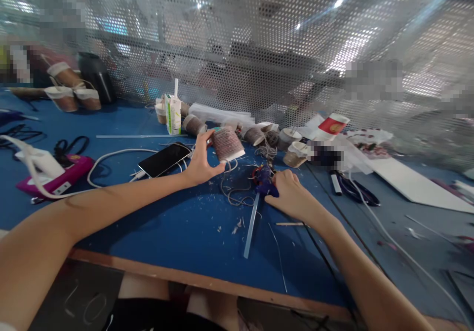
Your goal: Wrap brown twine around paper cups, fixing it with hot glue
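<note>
A cord-wrapped cup (226, 144) sits near the centre of my view, tipped over at a slant, its pale end turned to the lower right; the left hand (199, 167) has it in a wide curve, fingers at its upper left and thumb at its lower edge, though I cannot tell whether the cup also touches the bench (166, 232); just right of it, the right hand (291, 191) is curled around a dark blue glue gun (267, 188), its clear glue stick (252, 227) pointing back towards me, its nozzle hard to make out; loose grey cord (231, 200) trails between the two; I judge the step in hand to be fixing cord to the cup with glue, and the next move would call for a steady cup, a found cord end and fingertips clear of the nozzle; farther out, a black phone (165, 159) lies to the left, more wrapped cups (254, 136) and a drink carton (173, 115) stand or lie behind, and a perforated metal screen (207, 74) closes the far side.
</note>
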### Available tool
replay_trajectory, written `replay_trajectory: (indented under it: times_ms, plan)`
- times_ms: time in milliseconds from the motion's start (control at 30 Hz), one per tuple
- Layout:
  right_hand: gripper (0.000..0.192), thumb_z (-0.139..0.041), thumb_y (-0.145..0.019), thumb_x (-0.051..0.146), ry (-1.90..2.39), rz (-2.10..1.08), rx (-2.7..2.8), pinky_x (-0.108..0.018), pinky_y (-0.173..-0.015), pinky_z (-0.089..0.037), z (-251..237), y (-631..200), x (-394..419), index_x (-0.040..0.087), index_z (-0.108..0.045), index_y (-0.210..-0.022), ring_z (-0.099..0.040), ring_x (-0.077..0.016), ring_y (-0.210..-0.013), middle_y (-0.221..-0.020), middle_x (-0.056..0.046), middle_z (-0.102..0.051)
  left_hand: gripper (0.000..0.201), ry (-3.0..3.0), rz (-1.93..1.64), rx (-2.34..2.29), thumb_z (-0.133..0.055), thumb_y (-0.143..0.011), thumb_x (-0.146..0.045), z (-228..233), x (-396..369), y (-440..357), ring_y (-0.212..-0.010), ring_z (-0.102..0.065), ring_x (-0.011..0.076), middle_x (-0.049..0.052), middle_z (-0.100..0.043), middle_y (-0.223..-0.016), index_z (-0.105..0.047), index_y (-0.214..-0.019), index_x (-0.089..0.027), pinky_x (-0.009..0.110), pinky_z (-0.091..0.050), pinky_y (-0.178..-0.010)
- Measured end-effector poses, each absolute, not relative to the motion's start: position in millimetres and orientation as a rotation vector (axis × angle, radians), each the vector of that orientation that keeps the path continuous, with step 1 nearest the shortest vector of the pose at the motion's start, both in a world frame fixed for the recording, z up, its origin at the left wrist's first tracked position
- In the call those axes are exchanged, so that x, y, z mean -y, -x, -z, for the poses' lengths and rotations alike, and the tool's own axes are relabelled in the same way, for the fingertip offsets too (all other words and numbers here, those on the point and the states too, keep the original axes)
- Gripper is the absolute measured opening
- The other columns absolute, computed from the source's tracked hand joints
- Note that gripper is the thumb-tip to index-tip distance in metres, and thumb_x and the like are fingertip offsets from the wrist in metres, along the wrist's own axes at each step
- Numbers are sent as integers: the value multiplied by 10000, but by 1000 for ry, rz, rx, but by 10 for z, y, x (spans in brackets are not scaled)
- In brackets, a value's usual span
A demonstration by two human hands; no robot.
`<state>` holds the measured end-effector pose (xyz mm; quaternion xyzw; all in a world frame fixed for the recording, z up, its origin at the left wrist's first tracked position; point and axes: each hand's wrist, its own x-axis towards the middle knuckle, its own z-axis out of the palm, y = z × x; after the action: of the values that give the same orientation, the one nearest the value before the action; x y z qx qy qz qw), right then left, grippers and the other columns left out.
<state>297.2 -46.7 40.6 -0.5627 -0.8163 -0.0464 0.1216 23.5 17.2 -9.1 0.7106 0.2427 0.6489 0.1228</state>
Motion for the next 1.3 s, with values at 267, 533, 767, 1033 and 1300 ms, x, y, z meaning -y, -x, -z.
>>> replay_trajectory:
  times_ms: [267, 533, 767, 1033, 1300]
  plan:
    - [198, -592, -720, 371, 1569, 152, 2144, -513, -767, -510, -438, -2951, 424, 234, -463, -782, -534, -319, -889, -877, -97, -540, 824, -2121, -1881, -784, -724, -710, -277, 66, -159, -208, -1242, -461, 327, 126, -389, -1317, -277, -1401, -260, 526, -503, -1020]
    - [313, -540, -748, 521, 1373, -872, 1421, -337, -350, -452, -703, -2658, 617, 225, -545, -646, -499, -187, -327, -390, 9, -513, 801, -2016, -1904, -770, -766, -700, -350, 130, -218, -237, -1253, -465, 298, 117, -374, -1299, -300, -1343, -244, 484, -506, -1042]
    - [376, -778, -693, 487, 1205, -793, 1462, -304, -301, -447, -702, -2442, 841, 212, -566, -549, -475, -149, -269, -346, 29, -510, 811, -1949, -1862, -714, -775, -674, -320, 172, -256, -261, -1274, -468, 316, 129, -389, -1296, -275, -1308, -241, 532, -463, -1094]
    - [413, -729, -779, 475, 1239, -688, 1514, -317, -297, -461, -553, -2444, 817, 218, -564, -501, -474, -153, -256, -329, 20, -496, 817, -1969, -1820, -701, -782, -676, -296, 189, -249, -253, -1279, -483, 327, 133, -412, -1307, -276, -1315, -242, 549, -444, -1123]
    - [474, -730, -748, 469, 1273, -702, 1438, -276, -285, -435, -529, -2447, 836, 214, -507, -417, -468, -130, -255, -325, 27, -473, 769, -1990, -1824, -624, -755, -711, -374, 173, -248, -264, -1248, -506, 308, 120, -425, -1271, -288, -1306, -240, 533, -456, -1105]
